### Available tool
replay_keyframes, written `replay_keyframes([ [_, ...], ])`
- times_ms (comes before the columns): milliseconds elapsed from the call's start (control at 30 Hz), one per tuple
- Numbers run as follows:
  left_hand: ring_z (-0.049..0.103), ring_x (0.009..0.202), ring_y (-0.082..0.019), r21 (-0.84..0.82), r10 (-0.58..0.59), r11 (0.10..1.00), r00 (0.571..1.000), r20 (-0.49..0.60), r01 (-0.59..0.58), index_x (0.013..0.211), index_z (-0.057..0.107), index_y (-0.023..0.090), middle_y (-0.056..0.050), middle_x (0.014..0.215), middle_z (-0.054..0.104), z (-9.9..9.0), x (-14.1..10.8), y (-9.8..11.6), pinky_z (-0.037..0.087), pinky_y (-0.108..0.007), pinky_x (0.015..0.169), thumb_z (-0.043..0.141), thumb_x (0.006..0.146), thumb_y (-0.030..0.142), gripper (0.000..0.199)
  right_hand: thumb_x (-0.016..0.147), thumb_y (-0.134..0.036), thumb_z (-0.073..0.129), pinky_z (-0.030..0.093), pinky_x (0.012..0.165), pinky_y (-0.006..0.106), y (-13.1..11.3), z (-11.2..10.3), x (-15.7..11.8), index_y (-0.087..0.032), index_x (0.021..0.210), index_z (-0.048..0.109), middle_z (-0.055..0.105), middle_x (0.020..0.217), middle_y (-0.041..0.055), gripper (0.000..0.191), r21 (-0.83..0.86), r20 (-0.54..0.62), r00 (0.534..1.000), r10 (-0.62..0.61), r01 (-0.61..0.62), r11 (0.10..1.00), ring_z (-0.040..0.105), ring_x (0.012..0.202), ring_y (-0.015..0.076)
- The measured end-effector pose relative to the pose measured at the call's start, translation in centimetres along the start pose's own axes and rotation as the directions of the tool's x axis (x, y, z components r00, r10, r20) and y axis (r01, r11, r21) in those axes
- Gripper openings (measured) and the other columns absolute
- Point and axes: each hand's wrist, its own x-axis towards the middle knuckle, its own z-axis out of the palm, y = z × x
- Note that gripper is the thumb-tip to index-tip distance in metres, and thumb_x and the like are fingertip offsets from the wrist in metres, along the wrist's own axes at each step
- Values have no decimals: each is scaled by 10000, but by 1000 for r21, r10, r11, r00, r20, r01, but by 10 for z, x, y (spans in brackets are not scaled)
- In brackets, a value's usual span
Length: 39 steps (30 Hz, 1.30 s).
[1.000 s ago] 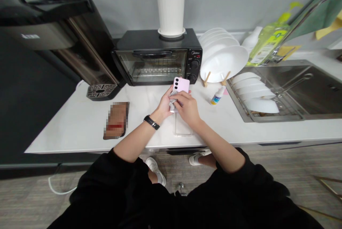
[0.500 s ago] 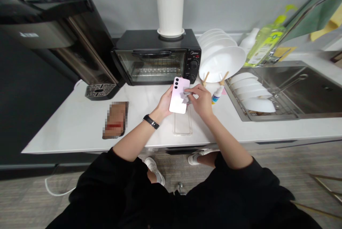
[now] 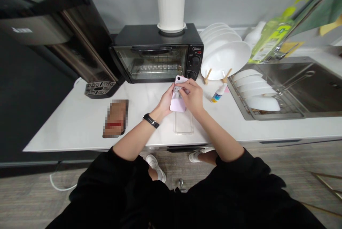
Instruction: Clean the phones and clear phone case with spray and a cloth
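Note:
My left hand [image 3: 165,102] grips a pale pink smartphone [image 3: 177,103] by its side, with the phone's back facing up. My right hand [image 3: 192,97] lies over the phone's upper part and pinches a grey cloth [image 3: 177,92] against it, hiding most of the camera corner. A clear phone case [image 3: 183,123] lies on the white countertop [image 3: 66,129] just below my hands, not touching them. A small spray bottle [image 3: 219,93] stands to the right of my right hand.
A black toaster oven [image 3: 157,54] stands just behind my hands, next to white plates on a wooden stand [image 3: 226,56]. A pixelated flat object [image 3: 115,118] lies left. A black appliance [image 3: 80,32] is far left; a steel sink [image 3: 301,86] with dish rack is right.
My right hand has moved left from beside the phone onto its upper part, bringing the cloth over the back. The phone sits slightly lower and more upright in my left hand.

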Motion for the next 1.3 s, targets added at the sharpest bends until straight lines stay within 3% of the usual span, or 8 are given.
replay_keyframes([
  [167, 797, 1072, -267, -19, 7, 1000, 1000, 18, -7, 1430, 657, 108, -133, 1097, 826, -1, -3, 2, 621, -354, 971, 416, 1094, 452, 537, 973, -145, 660, 566, 824, 326, -8, 1, -29, -266, 1041, 836, 713, 939, 32, 224, 79, 148, 984, -103, 92, 993, 693, 863, 183],
  [333, 794, 1090, -287, 30, 51, 998, 999, 7, -51, 1485, 614, 115, -153, 1142, 817, -3, -3, 7, 639, -348, 883, 370, 1098, 519, 611, 1003, -205, 663, 587, 840, 332, -1, -13, -45, -277, 1056, 832, 722, 958, 40, 191, 125, 298, 944, -144, 112, 986, 706, 891, 184],
  [467, 806, 985, -289, 35, -6, 999, 998, 69, 3, 1476, 617, 114, -152, 1086, 822, -3, -2, 7, 651, -373, 836, 369, 1099, 499, 593, 992, -227, 676, 595, 874, 359, 18, -30, -37, -265, 1038, 835, 722, 966, 44, 170, 88, 187, 977, -100, 85, 992, 715, 953, 203],
  [633, 796, 824, -242, 31, -13, 999, 997, 71, 10, 1483, 613, 241, -65, 1014, 831, -1, -4, 5, 658, -401, 846, 395, 1104, 420, 473, 969, -251, 691, 565, 770, 342, 34, -40, -10, -229, 1010, 837, 672, 882, 31, 153, 1, 78, 997, -30, 30, 1000, 654, 788, 177],
  [900, 788, 732, -251, 127, -170, 979, 982, 79, 159, 1266, 713, 180, -69, 872, 817, -6, -2, -2, 661, -423, 804, 429, 1093, 476, 445, 992, -247, 647, 567, 775, 341, 22, -16, 18, -238, 1013, 814, 682, 954, 41, 169, -41, -99, 995, 6, -10, 999, 658, 824, 185],
  [1033, 756, 637, -225, 122, -144, 982, 989, -14, 145, 1163, 740, 138, -63, 763, 786, -11, 4, -6, 640, -354, 724, 455, 1082, 422, 410, 988, -192, 651, 571, 804, 345, 9, -3, 14, -247, 1026, 823, 667, 938, 38, 185, 15, -50, 999, -22, 23, 1000, 671, 879, 200],
  [1133, 795, 760, -240, 82, -115, 989, 991, -67, 121, 1227, 733, 117, -80, 860, 810, -9, 4, -6, 642, -343, 792, 497, 1058, 336, 363, 987, -173, 650, 573, 854, 358, 2, 3, 6, -266, 1035, 832, 667, 936, 33, 210, 54, -7, 1000, -20, 21, 998, 677, 922, 206],
  [1300, 806, 1015, -256, -3, -8, 1000, 1000, 23, 8, 1375, 688, 159, -81, 1011, 827, -1, 0, -2, 637, -375, 947, 416, 1089, 342, 435, 984, -180, 681, 566, 839, 344, -9, 3, -17, -267, 1003, 837, 701, 947, 33, 179, 91, 107, 994, -34, 24, 996, 687, 893, 195],
])
